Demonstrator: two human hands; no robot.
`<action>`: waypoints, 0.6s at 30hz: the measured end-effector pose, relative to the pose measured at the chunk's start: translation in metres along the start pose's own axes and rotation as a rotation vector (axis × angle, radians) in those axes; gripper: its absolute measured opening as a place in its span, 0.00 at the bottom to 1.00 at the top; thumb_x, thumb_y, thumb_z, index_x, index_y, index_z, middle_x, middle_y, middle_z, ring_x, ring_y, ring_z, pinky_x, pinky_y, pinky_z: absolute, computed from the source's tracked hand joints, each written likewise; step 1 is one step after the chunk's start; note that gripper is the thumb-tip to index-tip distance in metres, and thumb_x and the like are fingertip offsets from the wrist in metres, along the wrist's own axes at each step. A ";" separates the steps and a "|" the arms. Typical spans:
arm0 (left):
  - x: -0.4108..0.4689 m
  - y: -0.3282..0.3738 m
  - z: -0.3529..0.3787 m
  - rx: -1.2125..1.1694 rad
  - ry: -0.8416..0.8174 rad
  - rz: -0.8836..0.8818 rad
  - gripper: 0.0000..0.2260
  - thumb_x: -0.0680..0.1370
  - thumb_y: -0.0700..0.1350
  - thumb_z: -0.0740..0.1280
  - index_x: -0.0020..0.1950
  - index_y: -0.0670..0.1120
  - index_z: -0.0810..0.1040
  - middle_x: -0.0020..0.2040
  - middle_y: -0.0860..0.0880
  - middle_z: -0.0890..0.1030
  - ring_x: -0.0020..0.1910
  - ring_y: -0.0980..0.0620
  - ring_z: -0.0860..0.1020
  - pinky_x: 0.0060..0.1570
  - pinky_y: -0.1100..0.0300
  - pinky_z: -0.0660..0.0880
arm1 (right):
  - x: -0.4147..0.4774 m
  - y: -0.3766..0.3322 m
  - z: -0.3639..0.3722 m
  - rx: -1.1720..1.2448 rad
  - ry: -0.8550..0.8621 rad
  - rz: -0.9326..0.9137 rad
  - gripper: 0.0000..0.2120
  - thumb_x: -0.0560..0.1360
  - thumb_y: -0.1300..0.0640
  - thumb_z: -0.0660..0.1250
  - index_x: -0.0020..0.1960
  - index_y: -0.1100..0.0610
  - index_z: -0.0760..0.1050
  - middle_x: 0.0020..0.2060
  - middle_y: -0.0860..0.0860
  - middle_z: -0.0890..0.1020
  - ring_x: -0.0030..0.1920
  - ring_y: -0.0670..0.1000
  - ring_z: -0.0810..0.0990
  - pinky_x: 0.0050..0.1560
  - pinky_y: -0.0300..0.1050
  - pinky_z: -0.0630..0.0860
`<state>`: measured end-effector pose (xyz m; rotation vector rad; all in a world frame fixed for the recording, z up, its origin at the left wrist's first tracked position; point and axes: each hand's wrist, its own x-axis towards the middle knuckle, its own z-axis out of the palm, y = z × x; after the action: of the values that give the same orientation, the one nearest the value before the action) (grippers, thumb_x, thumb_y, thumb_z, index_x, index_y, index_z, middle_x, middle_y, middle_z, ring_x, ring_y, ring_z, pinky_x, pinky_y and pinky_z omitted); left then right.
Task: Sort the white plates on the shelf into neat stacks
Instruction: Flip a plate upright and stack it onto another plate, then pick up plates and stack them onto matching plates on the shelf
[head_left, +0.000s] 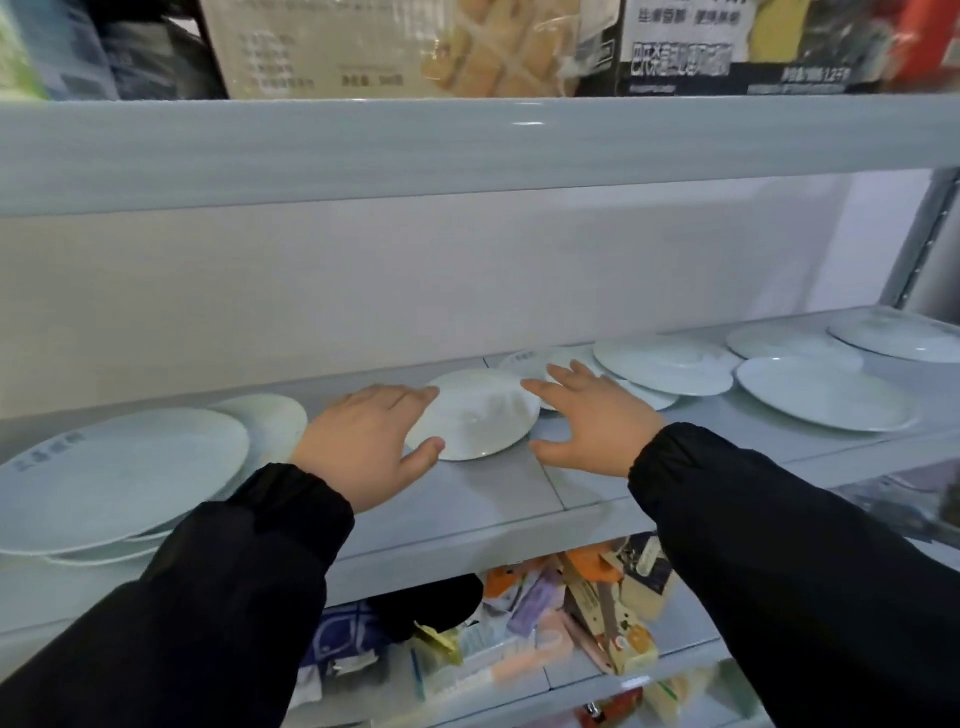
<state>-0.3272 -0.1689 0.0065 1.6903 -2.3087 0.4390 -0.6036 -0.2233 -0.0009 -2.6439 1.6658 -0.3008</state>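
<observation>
Shelf (483, 504), middle of frame. One small white plate (475, 415) lies flat at centre, apart from the others.

My left hand (363, 441) is at its left rim and my right hand (592, 415) at its right rim. Both are released, fingers spread and nearly straight, grasping nothing. I cannot tell whether they touch the rim.

Lower left: an uneven stack of large plates (119, 478). Right of centre: overlapping plates (665, 364). Far right: loose large plates (823, 392). Below: mixed packets (571, 613).
</observation>
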 end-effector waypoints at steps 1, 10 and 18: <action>0.004 0.008 0.003 0.001 -0.011 -0.006 0.36 0.73 0.67 0.43 0.77 0.54 0.63 0.70 0.54 0.72 0.70 0.50 0.70 0.64 0.56 0.68 | 0.000 0.007 0.000 0.006 0.002 -0.008 0.37 0.75 0.36 0.61 0.80 0.41 0.51 0.80 0.51 0.53 0.80 0.55 0.47 0.77 0.57 0.51; 0.054 0.068 0.045 0.024 -0.155 -0.136 0.33 0.80 0.62 0.54 0.80 0.48 0.51 0.77 0.50 0.63 0.74 0.49 0.62 0.68 0.53 0.67 | 0.000 0.059 0.005 0.026 0.013 -0.117 0.38 0.74 0.35 0.61 0.79 0.40 0.50 0.80 0.50 0.52 0.80 0.54 0.45 0.78 0.56 0.48; 0.093 0.099 0.081 -0.006 -0.271 -0.336 0.39 0.78 0.63 0.59 0.80 0.46 0.48 0.77 0.46 0.62 0.75 0.44 0.61 0.69 0.48 0.65 | -0.002 0.082 0.004 0.050 -0.025 -0.234 0.38 0.74 0.36 0.60 0.79 0.41 0.49 0.80 0.50 0.49 0.80 0.54 0.43 0.78 0.56 0.45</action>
<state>-0.4508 -0.2542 -0.0433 2.1984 -2.1233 0.1414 -0.6766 -0.2577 -0.0135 -2.7937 1.3246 -0.3040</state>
